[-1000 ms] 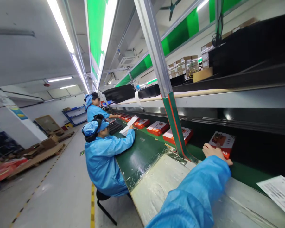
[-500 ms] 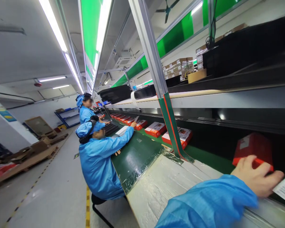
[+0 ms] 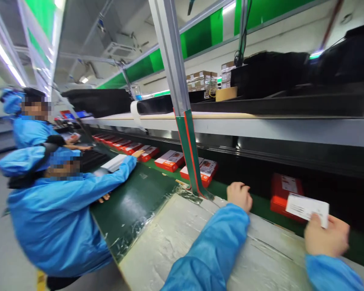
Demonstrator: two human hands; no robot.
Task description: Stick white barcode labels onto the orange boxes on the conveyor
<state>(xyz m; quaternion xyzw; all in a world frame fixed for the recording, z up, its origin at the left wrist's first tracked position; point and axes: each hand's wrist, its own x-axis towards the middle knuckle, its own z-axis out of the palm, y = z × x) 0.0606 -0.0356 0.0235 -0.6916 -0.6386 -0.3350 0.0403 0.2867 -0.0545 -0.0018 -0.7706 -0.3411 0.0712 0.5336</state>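
Now, right hand (image 3: 328,237): pinching white card (image 3: 307,207).
Left hand (image 3: 239,196): curled, palm hidden; can't tell if gripping.
Red box (image 3: 278,193): on belt (image 3: 261,206), right hand's 10 o'clock; card overlaps it in view, contact unclear.
Card step: looks like bringing card to box.
Card's next move: probably calls for alignment.

White with dark print on the card (image 3: 303,205); red with a whitish label on the box (image 3: 278,194) behind. Red-and-white on the row of boxes (image 3: 170,159). Blue on the sleeves (image 3: 209,246) (likewise the co-worker's smock (image 3: 57,226)). Green with red lines on the post wrapping (image 3: 188,149).
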